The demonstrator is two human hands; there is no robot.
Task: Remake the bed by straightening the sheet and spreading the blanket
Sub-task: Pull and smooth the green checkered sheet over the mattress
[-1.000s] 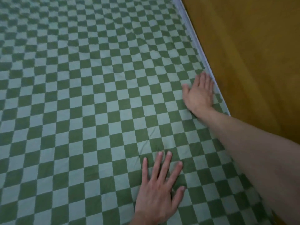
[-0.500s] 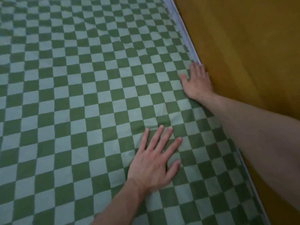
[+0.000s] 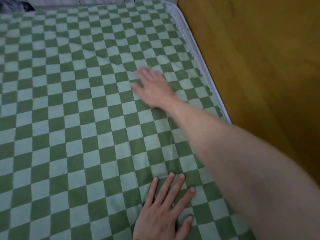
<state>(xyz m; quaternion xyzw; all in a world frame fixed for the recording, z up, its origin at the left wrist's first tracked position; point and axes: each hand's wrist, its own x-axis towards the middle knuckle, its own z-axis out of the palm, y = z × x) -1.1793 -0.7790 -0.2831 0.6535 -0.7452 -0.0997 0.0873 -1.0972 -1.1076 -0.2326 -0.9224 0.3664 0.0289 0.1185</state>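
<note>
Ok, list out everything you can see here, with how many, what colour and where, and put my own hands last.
checkered sheet: one, green and pale green, spread over the bed, some wrinkles near the far right.
mattress edge: one, white, showing along the sheet's right side.
wooden panel: one, yellow-brown, running along the bed's right side.
dark object: one, grey-black, far left corner, too blurred to identify.
right hand: flat on the sheet, far from the camera, blurred.
left hand: fingers spread, flat on the sheet, near edge.
</note>
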